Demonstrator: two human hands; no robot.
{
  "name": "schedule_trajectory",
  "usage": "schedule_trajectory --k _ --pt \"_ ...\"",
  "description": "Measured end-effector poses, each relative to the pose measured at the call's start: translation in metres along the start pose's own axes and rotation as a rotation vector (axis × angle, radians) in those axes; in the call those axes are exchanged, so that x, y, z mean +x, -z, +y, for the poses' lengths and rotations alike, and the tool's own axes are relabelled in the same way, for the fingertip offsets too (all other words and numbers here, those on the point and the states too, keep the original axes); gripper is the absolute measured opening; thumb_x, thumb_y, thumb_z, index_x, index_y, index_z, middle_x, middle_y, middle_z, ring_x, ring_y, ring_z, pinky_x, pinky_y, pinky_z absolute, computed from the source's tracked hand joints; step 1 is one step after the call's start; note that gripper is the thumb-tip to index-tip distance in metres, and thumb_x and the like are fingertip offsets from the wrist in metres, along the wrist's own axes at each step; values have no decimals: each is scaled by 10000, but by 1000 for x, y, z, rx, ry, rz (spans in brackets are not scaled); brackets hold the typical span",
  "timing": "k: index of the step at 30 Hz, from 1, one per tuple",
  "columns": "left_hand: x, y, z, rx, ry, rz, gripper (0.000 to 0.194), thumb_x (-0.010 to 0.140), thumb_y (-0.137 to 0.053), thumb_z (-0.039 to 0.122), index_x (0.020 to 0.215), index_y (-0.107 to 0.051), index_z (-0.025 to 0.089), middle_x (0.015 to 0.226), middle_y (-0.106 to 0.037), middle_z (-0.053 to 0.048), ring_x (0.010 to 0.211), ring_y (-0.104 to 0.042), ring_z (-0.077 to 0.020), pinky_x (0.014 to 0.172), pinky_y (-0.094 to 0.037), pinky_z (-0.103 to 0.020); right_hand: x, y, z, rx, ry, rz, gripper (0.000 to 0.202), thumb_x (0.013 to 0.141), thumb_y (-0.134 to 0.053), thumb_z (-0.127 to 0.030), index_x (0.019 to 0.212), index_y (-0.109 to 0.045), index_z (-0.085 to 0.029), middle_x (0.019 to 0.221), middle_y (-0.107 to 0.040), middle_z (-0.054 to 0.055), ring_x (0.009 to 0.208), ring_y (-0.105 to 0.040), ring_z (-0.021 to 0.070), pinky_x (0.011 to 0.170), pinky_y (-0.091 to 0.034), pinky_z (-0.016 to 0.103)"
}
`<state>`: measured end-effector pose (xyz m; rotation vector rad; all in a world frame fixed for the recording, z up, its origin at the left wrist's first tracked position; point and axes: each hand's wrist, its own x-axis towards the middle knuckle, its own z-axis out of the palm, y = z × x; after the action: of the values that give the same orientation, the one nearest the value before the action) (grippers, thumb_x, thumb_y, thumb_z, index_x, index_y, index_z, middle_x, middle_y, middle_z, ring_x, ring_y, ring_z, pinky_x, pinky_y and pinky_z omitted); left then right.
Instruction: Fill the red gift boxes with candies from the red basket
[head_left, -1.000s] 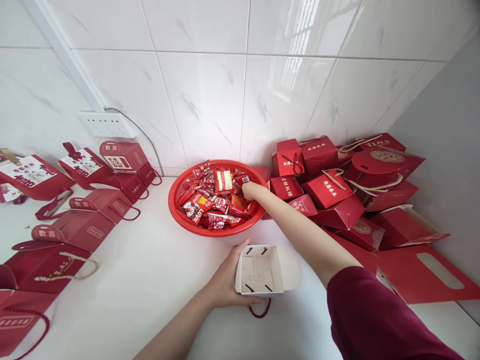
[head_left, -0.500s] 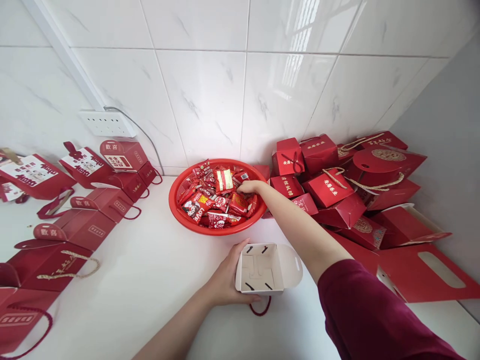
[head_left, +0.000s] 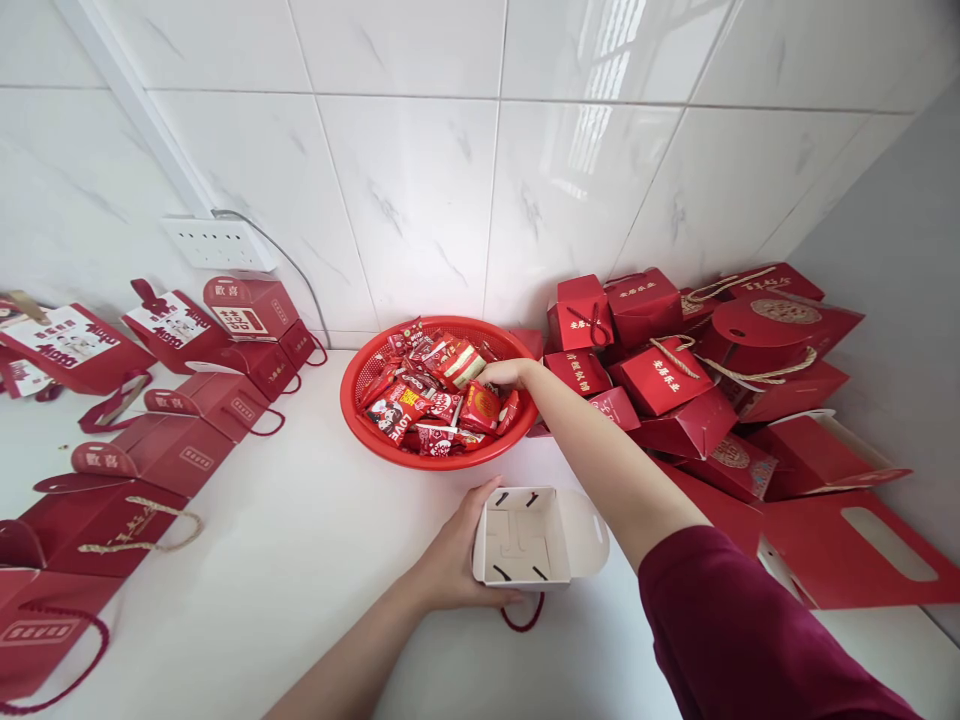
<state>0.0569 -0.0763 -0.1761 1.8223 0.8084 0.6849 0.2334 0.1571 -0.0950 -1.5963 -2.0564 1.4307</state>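
Note:
An empty gift box [head_left: 521, 540], white inside, stands with its lid flap folded out to the right and a dark red cord handle hanging at the front. My left hand [head_left: 457, 560] grips its left side, thumb and fingers spread around it. Beyond it sits a red plastic basket [head_left: 356, 425] heaped with wrapped candies [head_left: 420, 395]. My right hand [head_left: 504, 374] reaches into the right side of that heap, fingers curled down among the wrappers. The fingertips are hidden, so what they pinch does not show.
Closed red gift boxes [head_left: 161, 455] line the left side. A pile of red boxes [head_left: 675, 375], some with rope handles, crowds the right, with a flattened red box [head_left: 847, 550] in front. A power strip [head_left: 219, 243] is fixed to the tiled wall [head_left: 420, 200].
My right hand has shifted slightly within the candies, and the yellow-and-red packet near its fingers has tilted. My left hand keeps its hold on the box.

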Motion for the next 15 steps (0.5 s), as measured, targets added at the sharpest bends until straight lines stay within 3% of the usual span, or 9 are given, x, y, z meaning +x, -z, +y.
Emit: schedule_trajectory --k 8,11,15 --pt "-1 1 -5 13 2 -19 1364 552 -900 385 1549 30 413 1568 -302 -57 1391 -368 -361 1132 -343 -520 3 9 10 349 191 -118 247 703 -785 -150 932 -697 -126 774 -752 30 753 -715 191 767 -581 295" --pt "-1 0 -6 14 0 -23 1362 556 -898 384 1551 32 405 1567 -310 -62 1391 -370 -362 1133 -342 -519 6 11 13 478 255 -116 284 633 -811 -129 893 -694 -132 754 -751 26 778 -722 209 777 -579 277" --pt "-1 -1 -7 -23 9 -9 1374 541 -906 369 1552 24 402 1565 -304 -85 1381 -375 -374 1116 -359 -540 8 15 17 654 341 -90 306 668 -816 -183 929 -661 -145 829 -754 45 824 -727 187 799 -586 281"
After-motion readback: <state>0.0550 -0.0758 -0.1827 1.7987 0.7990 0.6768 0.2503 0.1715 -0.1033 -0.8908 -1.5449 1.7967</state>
